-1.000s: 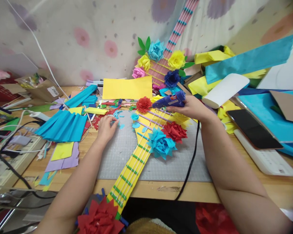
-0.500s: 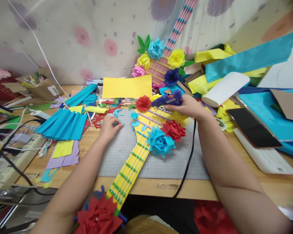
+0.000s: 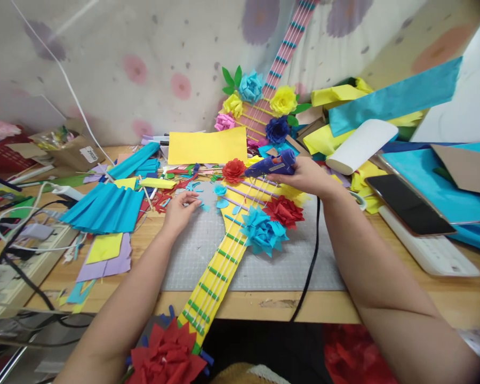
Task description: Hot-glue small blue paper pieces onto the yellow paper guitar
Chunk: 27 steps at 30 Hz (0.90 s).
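My right hand (image 3: 306, 176) is wrapped round a dark blue hot glue gun (image 3: 272, 164), its nozzle pointing left over the body of a yellow paper guitar (image 3: 224, 256). The guitar lies slanted on the grey cutting mat (image 3: 184, 266), its neck reaching toward me. Red, light blue and yellow paper flowers decorate it, among them a red flower (image 3: 234, 170) and a blue flower (image 3: 264, 230). Left of the guitar's body, my left hand (image 3: 180, 212) has thumb and fingers pinched at a small light blue paper piece (image 3: 204, 207). A small blue bud (image 3: 220, 190) sits on the guitar's edge.
A pink paper guitar (image 3: 260, 112) leans at the back beside a yellow sheet (image 3: 208, 148). Pleated blue paper (image 3: 104, 208) and scraps lie left, near a power strip (image 3: 44, 261). A phone (image 3: 410, 205) lies right. The gun's black cord (image 3: 312, 266) hangs over the table edge.
My left hand has lifted and turned slightly, and the blue paper piece by its fingertips shows more. My right hand holds the glue gun in nearly the same place. The camera view has shifted slightly.
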Available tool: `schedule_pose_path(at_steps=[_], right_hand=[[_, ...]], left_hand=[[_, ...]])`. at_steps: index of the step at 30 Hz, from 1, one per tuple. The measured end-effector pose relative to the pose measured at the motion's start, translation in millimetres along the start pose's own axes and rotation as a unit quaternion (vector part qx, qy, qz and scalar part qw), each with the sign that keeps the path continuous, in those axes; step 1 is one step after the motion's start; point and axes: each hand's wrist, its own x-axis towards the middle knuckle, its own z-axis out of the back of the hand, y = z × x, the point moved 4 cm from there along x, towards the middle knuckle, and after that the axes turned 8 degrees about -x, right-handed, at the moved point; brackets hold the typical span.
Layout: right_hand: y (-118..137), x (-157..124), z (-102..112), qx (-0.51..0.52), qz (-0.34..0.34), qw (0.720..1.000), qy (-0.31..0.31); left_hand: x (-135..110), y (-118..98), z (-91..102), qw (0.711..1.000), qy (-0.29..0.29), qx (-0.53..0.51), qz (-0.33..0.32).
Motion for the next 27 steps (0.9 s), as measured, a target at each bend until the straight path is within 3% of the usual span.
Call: schedule_pose_path(at_steps=[4, 10, 16, 20, 27], right_hand=[[13.2, -2.6, -7.1, -0.006, -0.027, 0.999, 0.034], [33.2, -4.5, -15.4, -0.007, 0.004, 1.0, 0.014], [45.6, -4.5, -23.5, 0.004, 0.015, 0.998, 0.06], [50.6, -5.2, -30.2, -0.006, 0.022, 0.997, 0.077], [58.1, -7.9, -34.8, -0.019, 0.092, 0.993, 0.068]], left_hand=[[0.1, -1.7, 2.7, 0.998, -0.022, -0.048, 0.018], [-1.0, -4.9, 0.2, 0.997, -0.001, -0.079, 0.001], [-3.1, -8.2, -9.4, 0.992, 0.015, -0.124, 0.005], [-9.1, -14.6, -17.5, 0.98, 0.023, -0.191, 0.041], [-21.4, -20.1, -29.7, 0.952, 0.051, -0.262, 0.151]])
